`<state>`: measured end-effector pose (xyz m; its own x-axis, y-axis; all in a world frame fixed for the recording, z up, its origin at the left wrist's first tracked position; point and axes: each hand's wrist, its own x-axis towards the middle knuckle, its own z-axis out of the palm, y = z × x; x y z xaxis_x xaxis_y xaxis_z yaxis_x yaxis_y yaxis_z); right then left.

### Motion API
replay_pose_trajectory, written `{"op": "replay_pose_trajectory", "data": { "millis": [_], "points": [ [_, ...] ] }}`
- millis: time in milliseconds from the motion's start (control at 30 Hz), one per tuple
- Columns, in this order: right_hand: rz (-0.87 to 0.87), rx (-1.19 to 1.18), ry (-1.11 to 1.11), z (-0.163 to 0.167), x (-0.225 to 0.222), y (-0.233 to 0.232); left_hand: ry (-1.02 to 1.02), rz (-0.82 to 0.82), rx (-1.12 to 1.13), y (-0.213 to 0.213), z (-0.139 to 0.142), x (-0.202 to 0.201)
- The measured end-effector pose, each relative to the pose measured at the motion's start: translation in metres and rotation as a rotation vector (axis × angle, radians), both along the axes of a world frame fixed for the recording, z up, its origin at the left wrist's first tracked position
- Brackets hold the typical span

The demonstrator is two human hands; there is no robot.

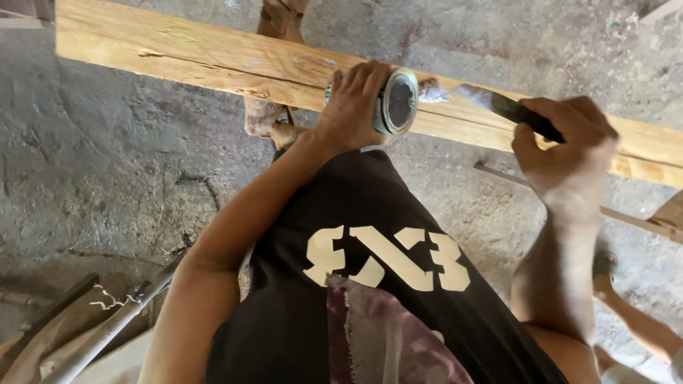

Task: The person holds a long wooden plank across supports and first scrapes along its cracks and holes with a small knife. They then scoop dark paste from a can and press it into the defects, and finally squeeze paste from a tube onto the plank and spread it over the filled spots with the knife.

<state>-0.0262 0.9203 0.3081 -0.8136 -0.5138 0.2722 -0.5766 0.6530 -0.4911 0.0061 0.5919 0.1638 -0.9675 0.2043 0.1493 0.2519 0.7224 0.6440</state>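
- Two bare hands work over one long wooden plank [213,60] that runs from the top left across to the right edge.
- Far left, at the bottom, a metal rod [107,331] leans over some scrap wood on the grey concrete floor [107,163].
- Next, the plank is pale yellow with a few rough dents along its near edge.
- Under the plank, a brown wooden stand [267,114] shows behind it, near the middle.
- The left hand [352,107] reaches up from the bottom and holds a small round tin can [395,101].
- Its fingers [366,75] are wrapped tight around the side of the can, clamped on it.
- The can lies tipped on its side, with its open mouth facing the right, and it sits on the near edge of the plank.
- Just to the right of the can, a blob of grey paste [432,91] sits on the tip of a putty knife [498,105].
- The knife blade lies low over the plank, close to the can's mouth.
- The right hand [569,142] grips the dark handle of the knife, with its fingers [544,114] closed firmly around it.
- A black shirt [370,284] with pale shapes on it fills the bottom middle, with a purple rag [384,334] hanging on it.
- A thin wooden strip [640,222] lies on the floor to the right, under the plank.
- Far right, at the bottom, part of another person's arm [644,323] shows.
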Motion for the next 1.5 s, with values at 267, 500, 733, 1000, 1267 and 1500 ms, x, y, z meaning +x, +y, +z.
{"op": "replay_pose_trajectory", "data": {
  "millis": [267, 500, 733, 1000, 1267, 1500],
  "points": [
    [-0.196, 0.258, 0.064, -0.142, -0.019, 0.005, -0.012, -0.001, 0.015, 0.0, -0.003, 0.002],
    [-0.329, 0.168, -0.013, -0.197, -0.009, 0.005, 0.037, -0.007, -0.027, 0.0, -0.006, 0.003],
    [-0.273, 0.162, 0.149, -0.234, 0.014, 0.007, 0.049, -0.012, -0.031, -0.006, -0.01, 0.007],
    [-0.336, 0.311, 0.279, -0.242, 0.004, 0.022, 0.062, -0.022, -0.018, -0.007, -0.012, 0.01],
    [-0.148, -0.096, 0.088, -0.156, 0.025, 0.001, 0.095, -0.022, 0.029, -0.016, -0.012, 0.017],
    [0.168, 0.004, 0.221, -0.118, 0.043, -0.093, 0.163, -0.036, 0.04, -0.025, -0.02, 0.025]
  ]
}}
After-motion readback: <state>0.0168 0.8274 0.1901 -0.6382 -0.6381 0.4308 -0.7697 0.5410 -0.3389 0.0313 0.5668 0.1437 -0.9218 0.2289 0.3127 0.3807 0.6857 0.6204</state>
